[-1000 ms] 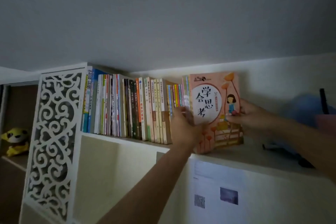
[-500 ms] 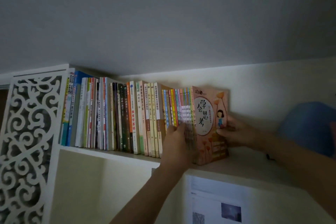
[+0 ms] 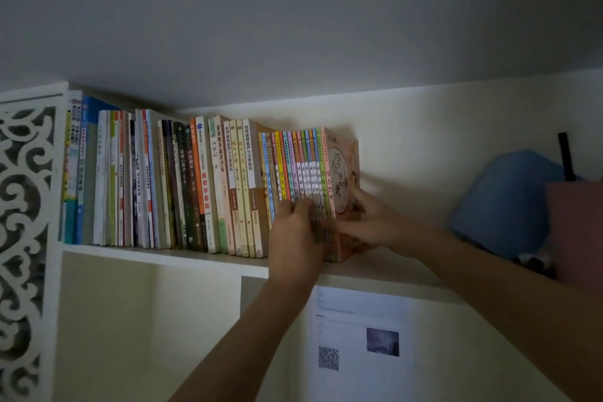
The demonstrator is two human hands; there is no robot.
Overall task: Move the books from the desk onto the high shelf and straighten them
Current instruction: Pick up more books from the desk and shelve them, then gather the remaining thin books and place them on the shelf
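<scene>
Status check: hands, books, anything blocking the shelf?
Left hand on the thin spines. Right hand grips the pink end book. Books upright on the shelf. Blue bundle well right, not blocking.

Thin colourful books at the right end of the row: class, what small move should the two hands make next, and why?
Probably press the thin colourful books leftward and stand them upright. They lean slightly, the pink-covered end book faces partly outward, the right hand holds that end, and the left hand touches their spines on the high shelf.

Two hands (image 3: 293,232), one shelf (image 3: 163,254), one paper sheet (image 3: 359,330).
</scene>
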